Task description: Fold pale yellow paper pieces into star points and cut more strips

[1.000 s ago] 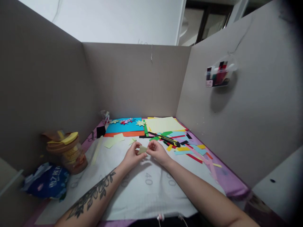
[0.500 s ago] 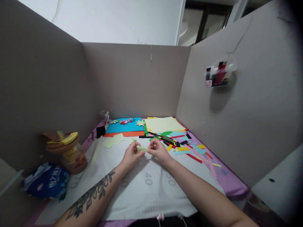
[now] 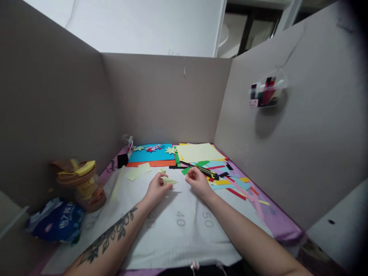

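Observation:
A small pale yellow-green folded paper piece sits between the thumb and fingers of my left hand, its pointed tip facing right. My right hand is apart from it, a short way to the right, with thumb and fingertips pressed together; whether anything is between them is too small to see. Just behind my left hand lies another small pale green folded piece. Past my right hand is a black and yellow utility knife. Several folded paper stars rest at the back.
Blue paper and a stack of pale yellow sheets lie at the back. Coloured strips spread over the right side. Pale squares, a lidded cup and a blue packet are at left. Grey panels enclose the table.
My right hand has let go of the folded paper and moved slightly right. The paper stays in my left hand, its pointed tip now exposed.

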`<move>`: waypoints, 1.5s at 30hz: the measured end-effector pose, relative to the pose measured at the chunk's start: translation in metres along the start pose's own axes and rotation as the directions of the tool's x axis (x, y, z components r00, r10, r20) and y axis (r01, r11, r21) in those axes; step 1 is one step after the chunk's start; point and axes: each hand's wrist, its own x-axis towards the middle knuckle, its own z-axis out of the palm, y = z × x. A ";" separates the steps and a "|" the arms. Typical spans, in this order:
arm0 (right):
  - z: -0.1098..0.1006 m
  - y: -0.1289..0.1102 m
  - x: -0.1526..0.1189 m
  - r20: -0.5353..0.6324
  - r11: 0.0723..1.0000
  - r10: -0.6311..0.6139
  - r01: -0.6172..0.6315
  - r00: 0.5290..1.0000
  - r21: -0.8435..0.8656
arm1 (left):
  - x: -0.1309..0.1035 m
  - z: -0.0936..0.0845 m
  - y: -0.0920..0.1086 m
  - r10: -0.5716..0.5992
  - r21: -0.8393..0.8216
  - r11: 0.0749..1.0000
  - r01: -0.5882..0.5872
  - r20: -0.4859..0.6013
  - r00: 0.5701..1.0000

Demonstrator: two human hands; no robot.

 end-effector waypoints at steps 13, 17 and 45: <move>0.011 -0.008 -0.013 0.228 0.880 -0.314 0.372 0.922 -0.295 | -0.001 0.004 -0.003 -0.047 -0.116 0.991 0.068 0.176 0.983; 0.015 -0.010 -0.013 0.192 0.948 -0.177 0.219 0.965 -0.230 | 0.001 0.003 -0.010 0.004 -0.041 0.999 0.003 0.173 0.985; 0.026 -0.005 -0.011 0.196 0.951 0.158 -0.202 0.968 0.233 | -0.001 0.001 -0.002 0.230 0.167 0.961 -0.220 -0.043 0.972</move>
